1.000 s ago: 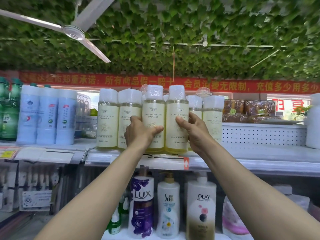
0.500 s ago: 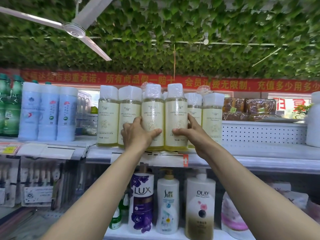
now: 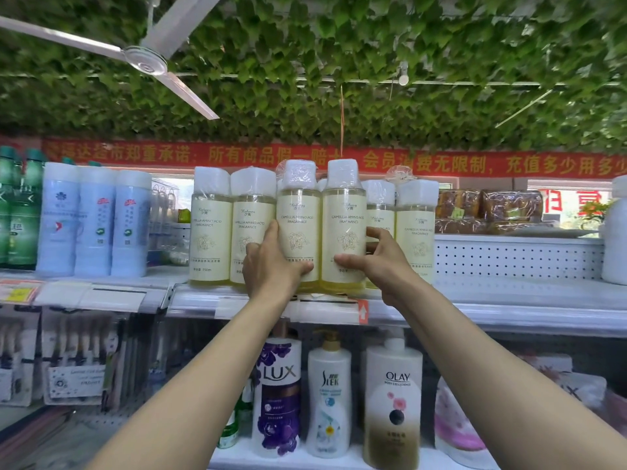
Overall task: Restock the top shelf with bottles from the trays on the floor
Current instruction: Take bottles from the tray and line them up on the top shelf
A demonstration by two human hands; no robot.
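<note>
two pale yellow bottles, wrapped together in clear film, stand side by side at the near edge of the top shelf [image 3: 509, 301], and both hands hold them from the outside. the left hand [image 3: 271, 269] has its thumb laid across the lower front of the left bottle [image 3: 298, 228] and its fingers curled round the bottle's left side; the right hand [image 3: 376, 266] mirrors it on the right bottle [image 3: 343, 228], thumb across the lower front, fingers bent round the right side. compared with a second ago the pair sits a little further left and further in on the shelf, closer to the row of matching bottles [image 3: 230, 228], and the hands have slid slightly lower on the bottles, the grip unchanged. the pair's caps rise above those of the row. the bases of the held bottles are partly covered by the hands, so whether they rest fully on the shelf cannot be told. the bottles behind and to the right are mostly hidden by the pair and the right hand, and the small print low on every label is too fine to read. on the shelf below, a lux bottle [image 3: 278, 395], a white pump bottle [image 3: 329, 395] and an olay bottle [image 3: 393, 401] show between the forearms.
</note>
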